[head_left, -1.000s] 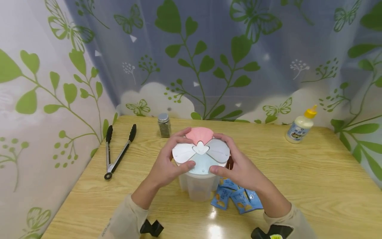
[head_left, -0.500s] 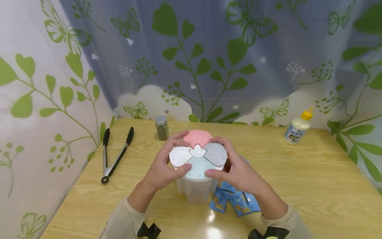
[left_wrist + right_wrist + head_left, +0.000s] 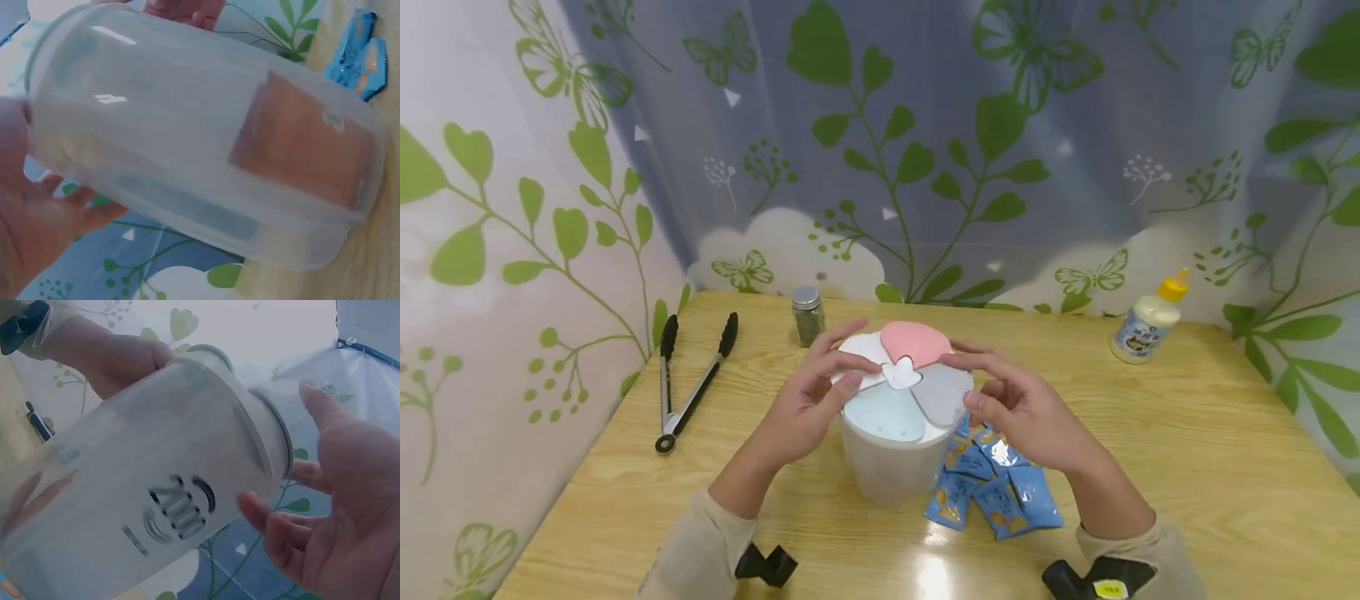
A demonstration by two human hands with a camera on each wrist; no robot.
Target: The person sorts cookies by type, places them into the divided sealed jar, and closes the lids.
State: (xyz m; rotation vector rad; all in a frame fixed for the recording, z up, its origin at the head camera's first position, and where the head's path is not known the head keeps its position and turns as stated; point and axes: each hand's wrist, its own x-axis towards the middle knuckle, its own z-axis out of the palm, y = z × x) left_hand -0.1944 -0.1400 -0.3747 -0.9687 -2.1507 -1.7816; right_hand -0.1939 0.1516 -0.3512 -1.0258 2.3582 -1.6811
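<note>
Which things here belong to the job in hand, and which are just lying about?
Seem part of the job:
petalled lid
translucent container under it
left hand and right hand, both at the lid

Seemingly just lying about:
tongs
small jar
yellow-capped bottle
blue packets, though perhaps related

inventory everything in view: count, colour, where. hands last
Container: 1, translucent, on table centre
Lid: 1, pink/white/grey/pale-blue sections, on container
Reddish-brown item: 1, seen through container wall, type unclear
Packets: at least five, blue, table right of container
Tongs: 1 pair, black and silver, table left
Jar: 1, clear with silver cap, behind container, to its left
Bottle: 1, pale with yellow cap, table back right
Table: 1, light wood, underneath
Backdrop: sheet count unclear, blue-grey/white with green print, behind and left
Wrist mounts: 2, black, at wrists
Sleeves: 2, beige, forearms
Left hand: 1, bare, lid's left side
Right hand: 1, bare, lid's right side
</note>
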